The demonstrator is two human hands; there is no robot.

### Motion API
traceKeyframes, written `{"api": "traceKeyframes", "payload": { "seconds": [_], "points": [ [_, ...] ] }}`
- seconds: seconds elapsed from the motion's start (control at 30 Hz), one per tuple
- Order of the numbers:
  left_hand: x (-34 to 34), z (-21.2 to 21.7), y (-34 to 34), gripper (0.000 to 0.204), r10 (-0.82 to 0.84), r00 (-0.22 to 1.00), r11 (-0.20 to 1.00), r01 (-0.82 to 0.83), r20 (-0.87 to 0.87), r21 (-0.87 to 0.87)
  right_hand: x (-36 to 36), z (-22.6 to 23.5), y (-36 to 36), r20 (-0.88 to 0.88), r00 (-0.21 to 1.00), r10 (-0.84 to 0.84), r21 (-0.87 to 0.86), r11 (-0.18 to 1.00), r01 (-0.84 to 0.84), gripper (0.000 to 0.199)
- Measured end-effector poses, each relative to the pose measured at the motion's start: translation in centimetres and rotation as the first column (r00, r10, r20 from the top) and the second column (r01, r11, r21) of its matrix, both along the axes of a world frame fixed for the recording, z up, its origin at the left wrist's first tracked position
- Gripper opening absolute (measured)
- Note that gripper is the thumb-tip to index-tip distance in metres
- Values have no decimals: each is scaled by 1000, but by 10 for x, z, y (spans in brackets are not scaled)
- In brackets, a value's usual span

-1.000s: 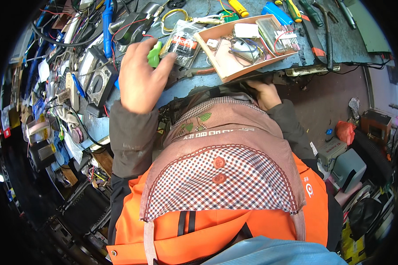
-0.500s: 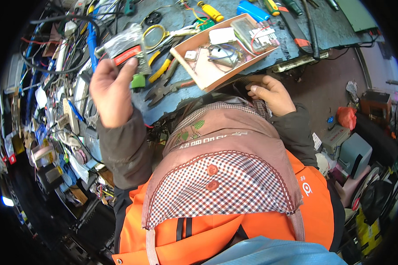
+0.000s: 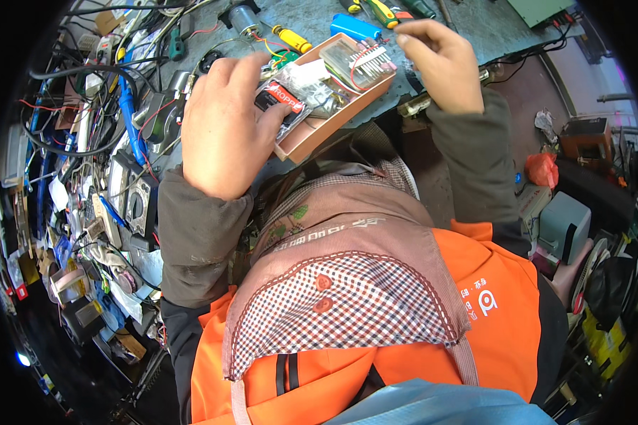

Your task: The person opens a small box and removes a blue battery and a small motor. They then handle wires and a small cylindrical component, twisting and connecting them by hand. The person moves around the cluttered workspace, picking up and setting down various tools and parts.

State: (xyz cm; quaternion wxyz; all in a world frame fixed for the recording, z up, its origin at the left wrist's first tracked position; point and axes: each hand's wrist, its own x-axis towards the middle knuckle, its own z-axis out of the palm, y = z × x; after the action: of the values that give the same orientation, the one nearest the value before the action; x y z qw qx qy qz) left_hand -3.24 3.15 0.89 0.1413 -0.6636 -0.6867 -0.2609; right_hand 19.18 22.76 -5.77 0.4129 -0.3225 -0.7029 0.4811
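My left hand (image 3: 223,131) is closed on a clear plastic bag (image 3: 283,106) with a red and black label, held between thumb and fingers. The bag lies over the left part of a shallow brown cardboard box (image 3: 344,127). In the box's far right part sit a clear plastic case (image 3: 347,60) and a row of small pale pieces with a red wire; the bag covers much of the rest. My right hand (image 3: 450,67) is raised just right of the box, fingers loosely bent and apart, with nothing visible in it.
Beyond the box lie a blue cylinder (image 3: 354,28), a yellow-handled screwdriver (image 3: 292,39) and a small motor (image 3: 244,20) with wires. Tangled cables, a blue pen-like tool (image 3: 126,106) and a multimeter (image 3: 140,202) crowd the left. A red bag (image 3: 542,170) is at right.
My left hand has carried the plastic bag rightward to the box. My right hand has risen from the bench's near edge to beside the box. The view has shifted, and the pliers are now hidden.
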Motion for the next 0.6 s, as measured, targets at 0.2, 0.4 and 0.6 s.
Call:
{"api": "traceKeyframes", "payload": {
  "seconds": [0.2,0.4,0.6],
  "points": [
    [5,-9,0,15,-114,972,942,172,207,-288,-9,-6,34,79,995,60,-20,998,-58,23],
    [10,-7,3,21,-146,966,934,206,215,-291,-23,-21,42,221,965,144,39,987,-156,27],
    [15,-12,5,24,-334,904,890,395,265,-227,-49,22,47,517,837,181,-5,978,-209,38]
  ]
}}
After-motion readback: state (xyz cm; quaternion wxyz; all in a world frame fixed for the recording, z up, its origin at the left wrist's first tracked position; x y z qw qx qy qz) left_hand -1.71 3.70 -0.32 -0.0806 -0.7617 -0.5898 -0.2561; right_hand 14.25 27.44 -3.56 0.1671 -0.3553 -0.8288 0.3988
